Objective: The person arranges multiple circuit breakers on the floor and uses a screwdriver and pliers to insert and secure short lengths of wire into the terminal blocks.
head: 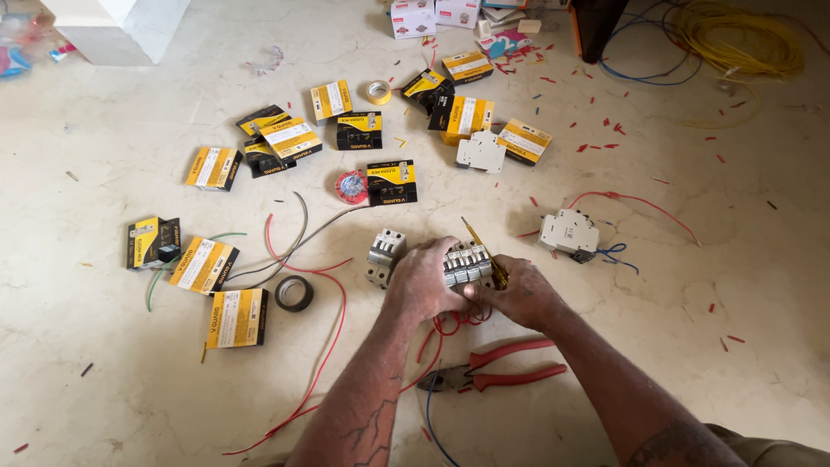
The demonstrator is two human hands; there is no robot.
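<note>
On the floor (pixel 130 389) near the middle, the left hand (pixel 421 281) clamps the grey breaker block (pixel 467 262) while the right hand (pixel 519 294) grips a yellow screwdriver (pixel 481 246), which should stay square on the terminal screw, red wires (pixel 450 324) held clear.

Pale marbled floor (pixel 130 380), carrying: yellow-and-black small boxes (pixel 236 318) lying scattered left and centre; a black tape roll (pixel 294 293) sitting just beside them; a yellow tape roll (pixel 378 92) resting farther up; red-handled pliers (pixel 501 370) lying near the bottom centre; grey circuit breakers (pixel 569 232) standing apart to the right; red wire (pixel 324 346) trailing across the middle; a yellow cable coil (pixel 735 39) lying at top right; red offcuts littering throughout.
</note>
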